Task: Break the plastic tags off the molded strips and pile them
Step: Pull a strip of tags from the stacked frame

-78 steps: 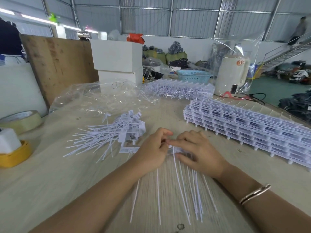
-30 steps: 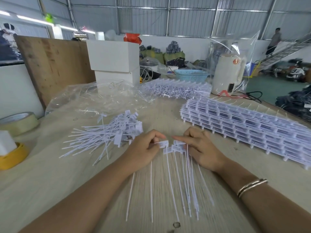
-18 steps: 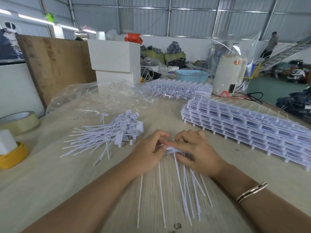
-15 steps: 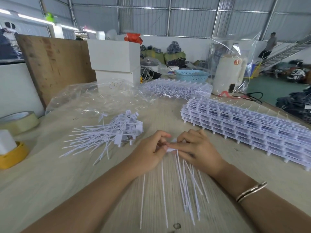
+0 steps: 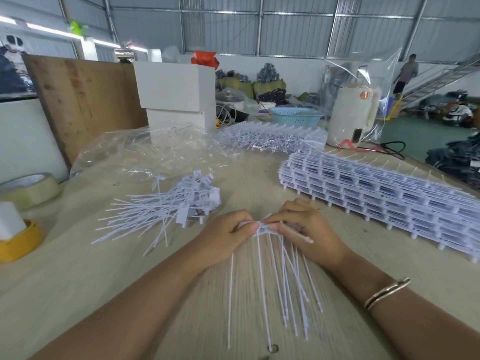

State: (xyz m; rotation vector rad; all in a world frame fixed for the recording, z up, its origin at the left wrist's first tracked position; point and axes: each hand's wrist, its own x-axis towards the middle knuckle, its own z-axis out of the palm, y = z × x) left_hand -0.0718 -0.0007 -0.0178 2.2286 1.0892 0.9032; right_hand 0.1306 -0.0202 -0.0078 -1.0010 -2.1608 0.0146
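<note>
A molded strip of white plastic tags (image 5: 283, 276) lies on the table in front of me, its long thin tails fanning toward me. My left hand (image 5: 228, 233) pinches the tag heads at the strip's left end. My right hand (image 5: 309, 233) grips the heads just right of that, fingertips almost meeting the left hand's. A pile of loose tags (image 5: 166, 211) lies to the left of my hands. A big stack of whole molded strips (image 5: 384, 201) lies at the right, and a second stack of strips (image 5: 272, 137) farther back.
Crumpled clear plastic sheet (image 5: 155, 152) covers the table's back left. Tape rolls (image 5: 28, 189) and a yellow holder (image 5: 19, 242) sit at the left edge. White boxes (image 5: 178, 92), a blue basket (image 5: 296, 116) and a white appliance (image 5: 350, 114) stand at the back.
My hands spread apart with a tag head between them, then closed together again over the strip's heads. The tails have bunched and crossed more.
</note>
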